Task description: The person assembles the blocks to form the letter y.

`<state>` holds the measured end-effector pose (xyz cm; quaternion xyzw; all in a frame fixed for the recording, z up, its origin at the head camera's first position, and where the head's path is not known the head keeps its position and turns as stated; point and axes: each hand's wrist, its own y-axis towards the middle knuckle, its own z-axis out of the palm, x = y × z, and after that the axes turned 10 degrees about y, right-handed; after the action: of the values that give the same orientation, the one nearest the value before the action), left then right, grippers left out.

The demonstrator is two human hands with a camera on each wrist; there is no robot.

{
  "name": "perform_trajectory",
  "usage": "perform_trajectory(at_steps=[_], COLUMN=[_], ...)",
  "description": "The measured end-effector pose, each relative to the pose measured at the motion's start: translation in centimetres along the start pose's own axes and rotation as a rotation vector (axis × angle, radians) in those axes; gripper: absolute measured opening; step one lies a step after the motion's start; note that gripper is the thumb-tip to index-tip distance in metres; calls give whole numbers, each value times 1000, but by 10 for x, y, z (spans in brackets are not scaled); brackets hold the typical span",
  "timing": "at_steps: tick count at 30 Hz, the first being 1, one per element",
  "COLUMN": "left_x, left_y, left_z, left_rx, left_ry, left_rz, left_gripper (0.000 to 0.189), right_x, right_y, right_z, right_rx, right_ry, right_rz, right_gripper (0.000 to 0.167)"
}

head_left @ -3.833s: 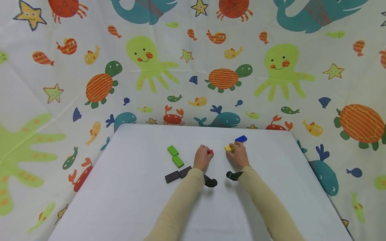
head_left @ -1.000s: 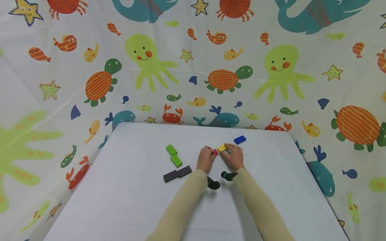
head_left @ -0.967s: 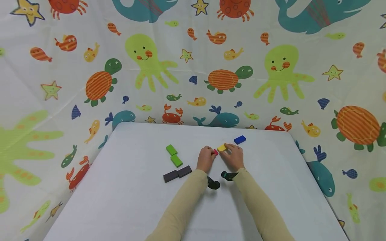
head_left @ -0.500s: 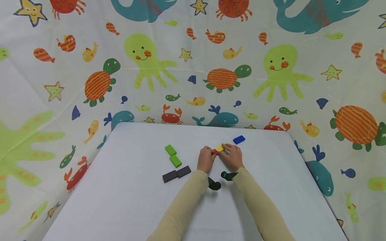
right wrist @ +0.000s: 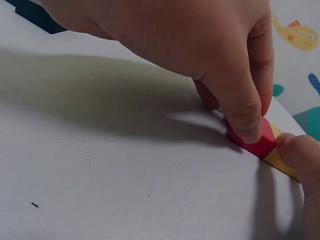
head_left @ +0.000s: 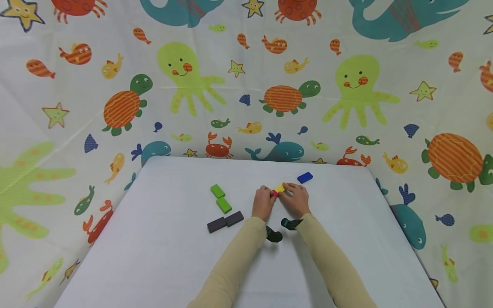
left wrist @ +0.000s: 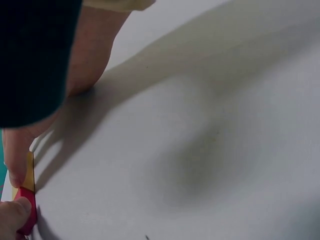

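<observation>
Near the back of the white table, my left hand (head_left: 263,203) pinches a small red block (head_left: 274,193) between thumb and fingers. To its right, my right hand (head_left: 296,200) grips a yellow block (head_left: 280,188), partly covered by the fingers. The two blocks meet end to end in one slanting line. Close up in the right wrist view, the red block (right wrist: 265,142) lies flat under the left thumb, and the right thumb presses the side of the yellow block (right wrist: 281,164). The left wrist view shows the same red block (left wrist: 31,212) at its lower left edge.
A blue block (head_left: 305,177) lies behind the right hand. Left of the hands are two green blocks (head_left: 224,205) touching in a line, and two dark grey blocks (head_left: 217,225) likewise. A sea-animal curtain (head_left: 231,94) hangs around the white table (head_left: 161,265).
My right hand has moved left, sliding the yellow block from near the blue one up against the red block's end. My left hand has shifted slightly right with the red block.
</observation>
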<state>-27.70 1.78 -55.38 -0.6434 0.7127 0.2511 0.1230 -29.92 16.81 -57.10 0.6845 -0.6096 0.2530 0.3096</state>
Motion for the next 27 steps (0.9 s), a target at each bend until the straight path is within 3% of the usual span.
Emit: perform_trajectory(at_steps=[20,23,27], left_x=[0,0,-1], left_y=[0,0,-1], left_z=[1,2,2], left_rx=[-11,-16,-28], left_ry=[0,3,-9], left_rz=[2,7,16], left_gripper=[14,12,11], right_x=[1,0,-9], right_y=[1,2,10], right_z=[-4,-8,-14], right_rx=[-6,-48,-190], right_ry=[35,101,174], right_rz=[-4,11,27], right_gripper=[55,54,51])
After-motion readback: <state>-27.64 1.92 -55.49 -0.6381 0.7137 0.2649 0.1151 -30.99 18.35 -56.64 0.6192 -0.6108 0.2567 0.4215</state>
